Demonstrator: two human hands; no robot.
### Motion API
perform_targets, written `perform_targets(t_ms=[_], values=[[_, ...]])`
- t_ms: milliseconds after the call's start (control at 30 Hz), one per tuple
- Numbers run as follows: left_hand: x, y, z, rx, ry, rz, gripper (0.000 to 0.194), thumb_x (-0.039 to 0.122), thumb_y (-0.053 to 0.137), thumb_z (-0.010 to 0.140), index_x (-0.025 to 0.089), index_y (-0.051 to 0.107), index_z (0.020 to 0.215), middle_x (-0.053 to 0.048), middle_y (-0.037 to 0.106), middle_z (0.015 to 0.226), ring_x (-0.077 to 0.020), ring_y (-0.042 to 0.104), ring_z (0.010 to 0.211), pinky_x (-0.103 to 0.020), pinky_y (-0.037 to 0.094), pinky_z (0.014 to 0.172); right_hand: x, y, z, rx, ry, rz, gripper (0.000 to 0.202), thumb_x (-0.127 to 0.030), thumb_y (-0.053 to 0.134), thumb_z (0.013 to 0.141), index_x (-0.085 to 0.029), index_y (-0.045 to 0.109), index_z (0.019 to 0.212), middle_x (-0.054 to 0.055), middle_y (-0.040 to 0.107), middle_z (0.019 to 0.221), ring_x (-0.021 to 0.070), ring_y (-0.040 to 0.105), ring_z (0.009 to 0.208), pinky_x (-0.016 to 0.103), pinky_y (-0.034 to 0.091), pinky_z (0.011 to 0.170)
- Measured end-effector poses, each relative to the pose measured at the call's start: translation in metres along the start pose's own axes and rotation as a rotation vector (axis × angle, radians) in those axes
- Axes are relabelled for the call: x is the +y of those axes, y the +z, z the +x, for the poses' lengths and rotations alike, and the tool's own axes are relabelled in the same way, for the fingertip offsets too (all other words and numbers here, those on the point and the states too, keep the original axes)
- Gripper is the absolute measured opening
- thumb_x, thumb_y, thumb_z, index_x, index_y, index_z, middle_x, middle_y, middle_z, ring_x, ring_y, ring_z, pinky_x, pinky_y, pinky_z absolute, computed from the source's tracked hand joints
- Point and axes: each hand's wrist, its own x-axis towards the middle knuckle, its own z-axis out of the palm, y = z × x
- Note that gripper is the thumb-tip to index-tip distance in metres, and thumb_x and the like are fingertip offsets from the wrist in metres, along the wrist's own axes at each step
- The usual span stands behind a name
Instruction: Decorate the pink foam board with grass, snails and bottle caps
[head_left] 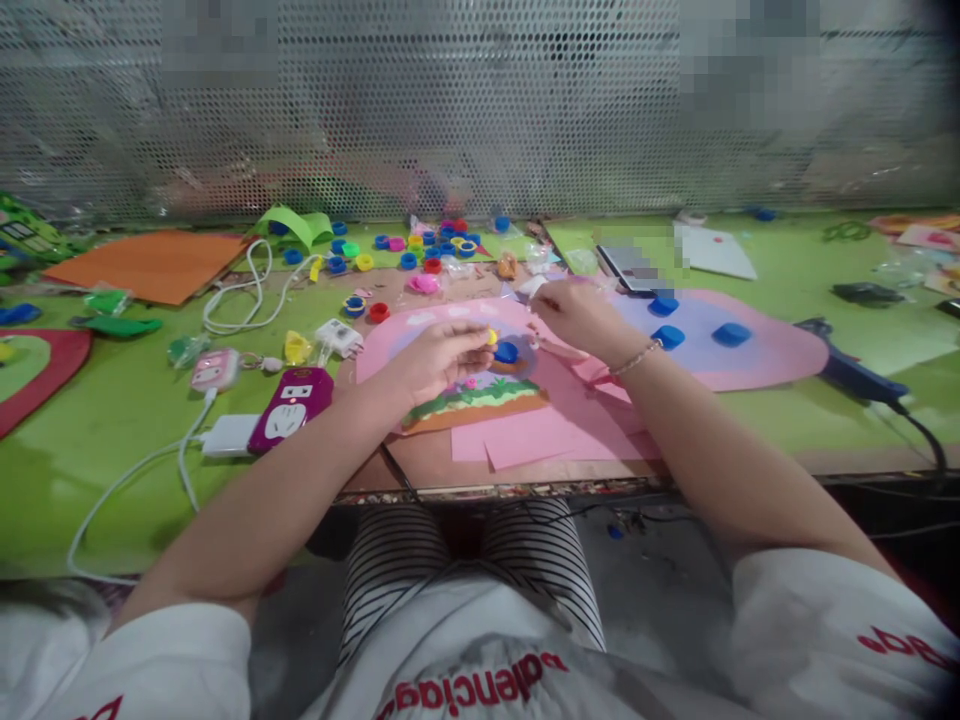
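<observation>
My left hand (450, 362) pinches a small yellow piece (492, 337) between thumb and fingertips, above a pink board with a painted garden scene (480, 403). Beside its fingers, a blue cap (507, 352) sits on that board. My right hand (574, 312) is further right and a little higher, fingers bent down and pressed together near small white scraps; whatever they hold is hidden. Folded pink paper (525, 440) lies below the hands. Under and beyond my right wrist is a pink and blue board (780, 350) bearing three blue caps.
Colourful bottle caps (409, 261) lie scattered at the back. A purple socket block (292, 410) with white cables and an orange sheet (154, 265) are at left. A phone (627, 268) lies behind my right hand; a blue glue gun (855, 370) is at right. Perforated metal stands behind.
</observation>
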Motion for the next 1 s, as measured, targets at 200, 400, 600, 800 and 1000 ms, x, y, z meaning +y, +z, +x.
perform_targets(t_ms=[200, 400, 600, 800, 1000], values=[[-0.001, -0.001, 0.0, -0.01, 0.013, 0.038, 0.005, 0.007, 0.064, 0.075, 0.011, 0.061, 0.077, -0.003, 0.063, 0.073, -0.0096, 0.061, 0.068, -0.027, 0.049, 0.074, 0.019, 0.016, 0.003, -0.152, 0.056, -0.128, 0.019, -0.016, 0.048, 0.08, -0.013, 0.067, 0.077, 0.012, 0.066, 0.078, 0.0208, 0.058, 0.072, 0.03, 0.039, 0.063], [-0.003, -0.002, 0.001, -0.074, 0.023, 0.055, 0.004, 0.01, 0.065, 0.076, 0.011, 0.06, 0.077, -0.003, 0.063, 0.073, -0.0093, 0.061, 0.07, -0.027, 0.048, 0.077, 0.029, 0.019, 0.007, -0.161, 0.114, 0.009, 0.024, -0.026, 0.054, 0.081, -0.014, 0.072, 0.091, 0.01, 0.07, 0.09, 0.0201, 0.062, 0.079, 0.029, 0.044, 0.067], [-0.001, 0.0, 0.0, -0.049, -0.001, 0.067, 0.003, 0.008, 0.061, 0.079, 0.01, 0.06, 0.078, -0.004, 0.064, 0.073, -0.0085, 0.061, 0.068, -0.024, 0.048, 0.074, 0.035, 0.025, 0.009, -0.201, 0.099, 0.077, 0.017, -0.02, 0.057, 0.079, -0.016, 0.074, 0.082, 0.007, 0.071, 0.082, 0.0181, 0.063, 0.073, 0.028, 0.045, 0.066], [-0.003, -0.001, 0.001, 0.0, -0.005, 0.068, 0.004, 0.007, 0.06, 0.079, 0.01, 0.059, 0.079, -0.003, 0.063, 0.075, -0.0086, 0.062, 0.071, -0.024, 0.048, 0.073, 0.03, 0.024, 0.008, -0.156, 0.057, 0.025, 0.015, -0.015, 0.054, 0.077, -0.014, 0.069, 0.078, 0.011, 0.069, 0.083, 0.0205, 0.06, 0.074, 0.03, 0.044, 0.067], [-0.003, 0.0, 0.002, 0.018, 0.015, 0.081, 0.006, 0.006, 0.061, 0.078, 0.01, 0.058, 0.075, -0.002, 0.061, 0.074, -0.0083, 0.061, 0.069, -0.027, 0.048, 0.077, 0.029, 0.025, 0.009, -0.064, 0.089, -0.015, 0.024, -0.011, 0.045, 0.078, -0.01, 0.066, 0.09, 0.013, 0.068, 0.089, 0.0205, 0.059, 0.078, 0.029, 0.043, 0.067]])
